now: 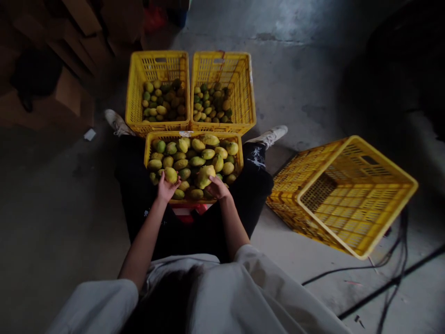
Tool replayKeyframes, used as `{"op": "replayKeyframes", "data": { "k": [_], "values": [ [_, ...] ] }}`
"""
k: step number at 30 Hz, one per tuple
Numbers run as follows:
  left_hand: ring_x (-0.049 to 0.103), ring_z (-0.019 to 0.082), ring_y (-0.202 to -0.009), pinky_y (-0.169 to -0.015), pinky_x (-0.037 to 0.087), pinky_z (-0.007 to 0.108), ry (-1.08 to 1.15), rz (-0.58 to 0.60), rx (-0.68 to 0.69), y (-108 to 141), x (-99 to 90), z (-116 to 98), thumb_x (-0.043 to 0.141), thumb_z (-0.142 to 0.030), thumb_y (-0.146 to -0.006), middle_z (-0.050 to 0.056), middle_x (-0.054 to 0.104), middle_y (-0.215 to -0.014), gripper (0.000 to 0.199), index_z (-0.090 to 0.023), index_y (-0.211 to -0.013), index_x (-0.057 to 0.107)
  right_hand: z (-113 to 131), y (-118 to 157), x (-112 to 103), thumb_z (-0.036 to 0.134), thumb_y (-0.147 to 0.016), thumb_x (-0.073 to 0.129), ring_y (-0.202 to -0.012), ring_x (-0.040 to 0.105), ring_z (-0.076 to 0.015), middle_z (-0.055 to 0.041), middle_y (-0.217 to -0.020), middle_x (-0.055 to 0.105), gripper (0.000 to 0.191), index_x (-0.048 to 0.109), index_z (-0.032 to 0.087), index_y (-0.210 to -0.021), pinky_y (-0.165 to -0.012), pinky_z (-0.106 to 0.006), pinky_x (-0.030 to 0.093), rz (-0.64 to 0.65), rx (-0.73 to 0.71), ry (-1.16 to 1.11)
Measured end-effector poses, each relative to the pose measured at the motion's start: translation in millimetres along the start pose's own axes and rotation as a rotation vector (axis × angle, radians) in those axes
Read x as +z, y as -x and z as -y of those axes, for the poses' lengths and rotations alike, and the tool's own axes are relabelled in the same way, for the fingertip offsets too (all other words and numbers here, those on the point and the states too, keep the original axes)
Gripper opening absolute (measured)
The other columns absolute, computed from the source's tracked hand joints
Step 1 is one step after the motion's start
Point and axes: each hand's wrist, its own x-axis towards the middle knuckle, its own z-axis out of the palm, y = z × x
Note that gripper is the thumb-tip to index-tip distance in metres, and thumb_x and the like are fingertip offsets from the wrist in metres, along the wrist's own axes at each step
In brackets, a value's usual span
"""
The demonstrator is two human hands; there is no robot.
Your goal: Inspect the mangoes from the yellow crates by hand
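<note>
My left hand (167, 188) holds a round yellow-green fruit (170, 175) over the front left part of the near yellow crate (147, 160). A larger, lumpy yellow fruit (205, 176) is in my right hand (218, 187), above the same crate and right of its middle. Many yellow and green fruits (197, 161) fill this crate between my legs. Both hands have their fingers curled round the fruit, and some fingers are hidden beneath it.
Two yellow crates, back left (128, 88) and back right (252, 93), hold smaller fruits. An empty yellow crate (358, 197) stands tilted at the right, near black cables (396, 278). Cardboard boxes (66, 93) are stacked at the far left. My shoes flank the crates.
</note>
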Motion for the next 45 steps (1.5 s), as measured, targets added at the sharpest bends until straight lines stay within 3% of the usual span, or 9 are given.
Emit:
{"op": "replayKeyframes", "data": {
  "k": [3,6,11,16,23,27,34,42,45],
  "values": [
    [0.070,0.017,-0.070,-0.061,0.057,0.025,0.000,-0.034,0.008,0.5,3.9,-1.2,0.049,-0.046,-0.114,0.007,0.077,-0.092,0.038,-0.018,-0.123,0.073,-0.2,-4.8,-1.2,0.037,-0.099,0.071,-0.097,0.080,-0.0234,-0.0010,-0.081,0.077,0.013,0.070,0.025,-0.103,-0.076,-0.031,0.068,-0.110,-0.018,-0.019],
    [0.070,0.015,-0.070,-0.056,0.054,0.022,-0.027,-0.040,0.006,2.8,6.9,-2.1,0.046,-0.041,-0.116,0.007,0.078,-0.094,0.036,-0.018,-0.120,0.073,0.5,-9.9,-6.6,0.045,-0.110,0.057,-0.076,0.075,-0.0198,-0.0019,-0.076,0.074,0.026,0.069,0.023,-0.102,-0.059,-0.026,0.059,-0.172,0.006,-0.001],
    [0.072,0.018,-0.073,-0.062,0.058,0.024,-0.034,-0.065,0.013,3.1,4.8,-1.9,0.042,-0.035,-0.113,0.007,0.077,-0.089,0.039,-0.018,-0.128,0.073,0.4,-11.8,-15.9,0.042,-0.089,0.083,-0.064,0.068,-0.0172,-0.0023,-0.085,0.077,0.030,0.067,0.023,-0.106,-0.049,-0.025,0.050,-0.055,0.002,0.034],
    [0.076,0.020,-0.084,-0.073,0.060,0.028,-0.019,-0.027,0.025,1.3,1.6,-0.3,0.044,-0.027,-0.110,0.008,0.079,-0.097,0.039,-0.019,-0.133,0.074,-2.2,-9.6,-16.8,0.027,-0.069,0.090,-0.088,0.077,-0.0223,-0.0017,-0.096,0.079,0.049,0.067,0.026,-0.113,-0.059,-0.025,0.055,0.063,-0.098,0.029],
    [0.068,0.012,-0.071,-0.054,0.047,0.019,-0.010,-0.037,0.085,-2.9,2.3,3.3,0.052,-0.029,-0.114,0.006,0.075,-0.089,0.028,-0.017,-0.101,0.073,-8.0,-19.0,-23.9,0.028,-0.076,0.085,-0.071,0.068,-0.0128,0.0069,-0.090,0.074,0.039,0.064,0.032,-0.109,-0.055,-0.019,0.054,-0.109,-0.220,-0.023],
    [0.068,0.013,-0.073,-0.052,0.045,0.020,0.010,-0.081,0.071,-3.7,1.1,1.4,0.058,-0.040,-0.113,0.004,0.071,-0.087,0.029,-0.020,-0.096,0.071,-6.5,-23.7,-26.8,0.041,-0.091,0.075,-0.078,0.072,-0.0169,0.0027,-0.087,0.075,0.019,0.065,0.029,-0.102,-0.057,-0.023,0.057,-0.167,-0.245,-0.095],
    [0.076,0.020,-0.082,-0.063,0.061,0.026,0.004,-0.066,-0.073,1.4,2.8,-0.4,0.047,-0.049,-0.114,0.007,0.074,-0.089,0.039,-0.021,-0.102,0.071,-0.2,-20.0,-26.7,0.068,-0.089,0.069,-0.097,0.081,-0.0298,-0.0040,-0.085,0.078,0.043,0.072,0.027,-0.100,-0.077,-0.045,0.072,-0.124,-0.189,-0.218],
    [0.079,0.027,-0.102,-0.075,0.065,0.033,0.052,0.085,-0.042,6.4,-1.0,-0.6,0.042,-0.032,-0.107,0.015,0.080,-0.111,0.038,-0.018,-0.126,0.072,5.1,-6.1,-12.1,0.041,-0.083,0.070,-0.108,0.082,-0.0314,-0.0053,-0.104,0.084,0.033,0.071,0.028,-0.113,-0.083,-0.048,0.071,0.009,-0.137,-0.157],
    [0.075,0.020,-0.084,-0.061,0.057,0.025,0.016,0.065,-0.051,5.7,1.6,-1.2,0.047,-0.033,-0.109,0.014,0.079,-0.108,0.035,-0.018,-0.127,0.072,5.0,-5.7,-8.9,0.034,-0.080,0.069,-0.108,0.083,-0.0310,-0.0039,-0.101,0.084,0.037,0.072,0.030,-0.116,-0.084,-0.049,0.071,0.017,-0.156,-0.104]
  ]
}}
